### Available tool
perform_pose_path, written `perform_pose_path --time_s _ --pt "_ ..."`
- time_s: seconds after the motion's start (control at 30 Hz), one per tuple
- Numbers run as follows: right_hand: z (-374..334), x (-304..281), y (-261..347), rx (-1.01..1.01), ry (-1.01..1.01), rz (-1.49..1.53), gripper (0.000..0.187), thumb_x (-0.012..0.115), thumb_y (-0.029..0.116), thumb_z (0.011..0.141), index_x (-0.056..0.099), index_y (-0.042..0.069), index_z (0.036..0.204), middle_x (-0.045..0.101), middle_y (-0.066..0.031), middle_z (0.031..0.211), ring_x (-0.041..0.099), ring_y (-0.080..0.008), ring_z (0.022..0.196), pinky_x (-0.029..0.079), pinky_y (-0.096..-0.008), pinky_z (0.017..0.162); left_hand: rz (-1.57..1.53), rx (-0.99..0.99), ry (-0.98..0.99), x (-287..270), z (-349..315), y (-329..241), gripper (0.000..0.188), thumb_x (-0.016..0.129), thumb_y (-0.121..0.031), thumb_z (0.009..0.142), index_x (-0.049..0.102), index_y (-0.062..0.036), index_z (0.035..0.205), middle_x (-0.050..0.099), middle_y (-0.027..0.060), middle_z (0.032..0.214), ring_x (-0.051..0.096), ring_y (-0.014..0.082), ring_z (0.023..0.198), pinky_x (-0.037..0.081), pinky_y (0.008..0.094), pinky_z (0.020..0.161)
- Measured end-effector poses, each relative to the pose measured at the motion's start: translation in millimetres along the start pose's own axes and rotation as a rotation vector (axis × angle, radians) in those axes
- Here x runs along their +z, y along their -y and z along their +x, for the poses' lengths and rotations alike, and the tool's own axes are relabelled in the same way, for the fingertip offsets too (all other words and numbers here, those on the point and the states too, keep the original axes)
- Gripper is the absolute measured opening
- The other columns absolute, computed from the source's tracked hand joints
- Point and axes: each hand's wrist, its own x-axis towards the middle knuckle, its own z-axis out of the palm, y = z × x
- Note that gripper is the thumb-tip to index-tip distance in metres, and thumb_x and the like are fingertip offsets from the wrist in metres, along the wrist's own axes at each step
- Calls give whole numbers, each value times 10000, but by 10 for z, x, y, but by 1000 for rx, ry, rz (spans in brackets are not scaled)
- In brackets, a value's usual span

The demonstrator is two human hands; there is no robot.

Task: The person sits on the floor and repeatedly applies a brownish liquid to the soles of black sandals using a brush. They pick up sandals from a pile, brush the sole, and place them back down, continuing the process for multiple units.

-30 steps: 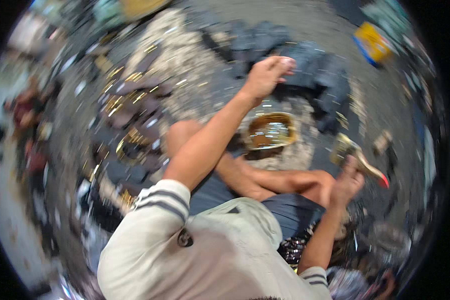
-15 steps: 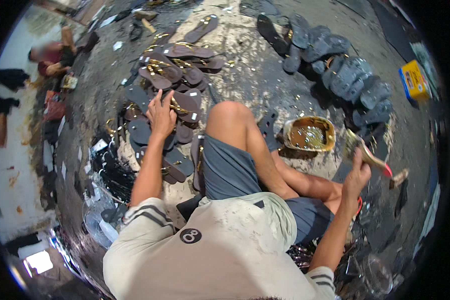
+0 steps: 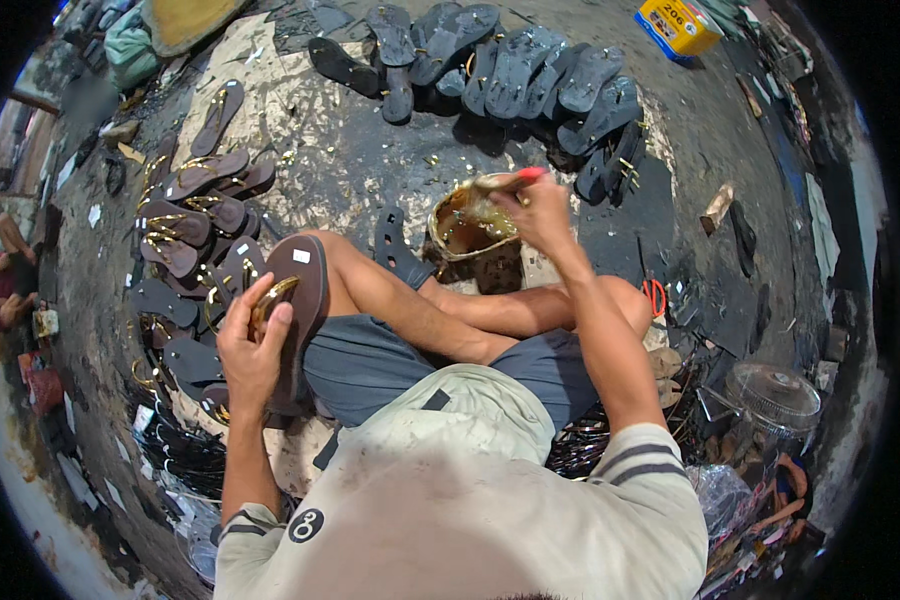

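In my left hand (image 3: pixel 250 350) is a brown sandal (image 3: pixel 305 270) with a gold strap, tilted up beside my bent knee. My fingers and thumb close around its strap side. My right hand (image 3: pixel 542 215) grips a brush (image 3: pixel 492 187) with a red handle end, blurred by motion. Its bristle end is over the opening of a tub (image 3: pixel 438 245) of brown, glossy liquid, possibly dipping into it; the blur hides which. A dark cut-out sole piece (image 3: pixel 390 240) lies on the ground left of the tub.
Brown sandals with gold straps (image 3: pixel 175 225) are heaped at my left. Dark grey soles or sandals (image 3: pixel 520 75) form an arc beyond the tub. Orange-handled scissors (image 3: pixel 654 296) lie by my right knee. A yellow box (image 3: pixel 678 28) stands far right. Another person (image 3: pixel 10 285) is at the left edge.
My left hand has lifted a sandal from the pile and brought it to my knee. My right hand has carried the brush left to the tub. The view has turned right.
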Motion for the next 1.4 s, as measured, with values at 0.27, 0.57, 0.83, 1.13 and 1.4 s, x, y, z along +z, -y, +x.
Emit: perform_pose_path --time_s 0.27,0.57,0.83,1.13,1.4 --pt "-586 -895 -545 349 31 -241 348 745 309 856 720 55 1093 730 -156 982 686 -214 950 508 -338 834 486 456 -67 517 -39 -54 1029 817 -485 714 340 -42 1510 271 213 1574 258 396 1436 203 506 1160" --pt "-224 -1124 824 346 -554 1162 237 660 250 968 673 45 1087 675 -5 960 620 -85 840 513 -282 745 -1031 -205 186 389 192 -423 464 574 -463 980 637 -17 1091 680 76 911 661 150 851 538 272 742" --pt "-269 -307 1915 -21 -273 858 290 720 161 902 650 -5 1129 689 -107 1056 644 -195 953 503 -306 842 -1458 -234 329 1094 -56 -752 662 410 -606 992 495 -61 1358 615 73 1251 619 186 1085 514 316 919" --pt "-368 -448 1856 -213 -158 794 233 714 103 887 666 -5 1087 697 -125 1042 665 -218 979 498 -324 884 -1620 -110 342 1131 45 -890 695 363 -627 998 546 -35 1314 609 103 1268 603 244 1117 475 397 1000" --pt "-304 -459 1647 -299 -228 554 250 738 102 870 658 -2 1083 687 -133 1056 676 -214 975 512 -332 861 -1618 -205 342 1296 69 -741 833 406 -691 946 411 -9 1423 511 169 1391 558 259 1203 451 388 1036"
